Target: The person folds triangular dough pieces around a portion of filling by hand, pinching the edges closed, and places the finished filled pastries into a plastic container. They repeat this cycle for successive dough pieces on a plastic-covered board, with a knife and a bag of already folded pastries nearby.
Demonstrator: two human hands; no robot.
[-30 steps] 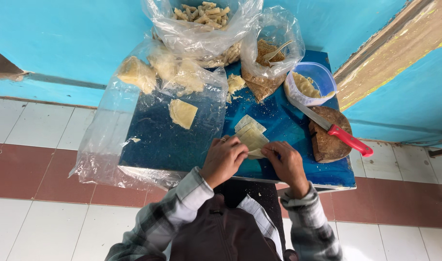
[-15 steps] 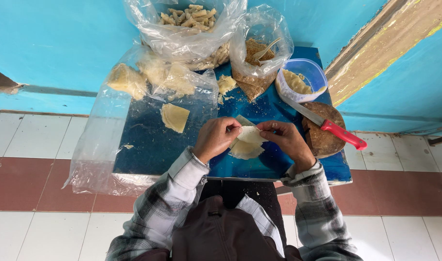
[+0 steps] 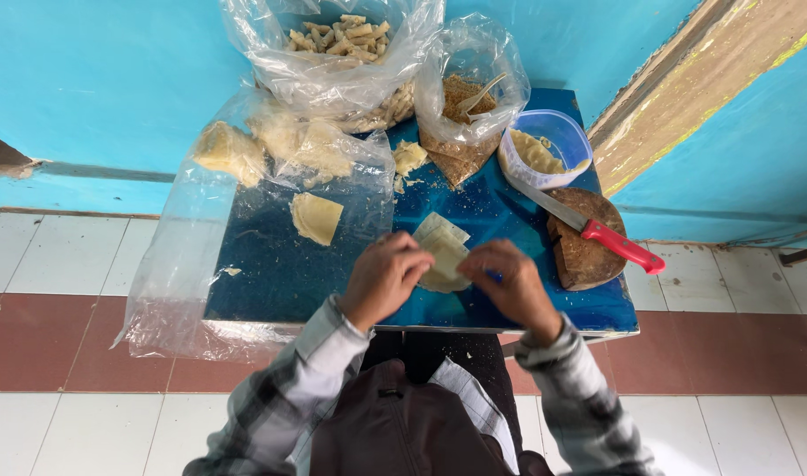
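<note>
Over the blue bench [image 3: 271, 273] | left hand [image 3: 384, 278] and right hand [image 3: 511, 286] both pinched a pale thin dough sheet [image 3: 443, 260] | red-handled knife [image 3: 589, 225] lay on the round wooden board [image 3: 589, 260]

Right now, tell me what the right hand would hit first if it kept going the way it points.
The right hand points left toward the left hand. It would likely meet the pale wrapper sheet held between them first, then the left hand; depth is hard to judge.

We look steeply down from our own head at the blue table [image 3: 271, 264] close below, wall at the far edge, tiled floor around it.
</note>
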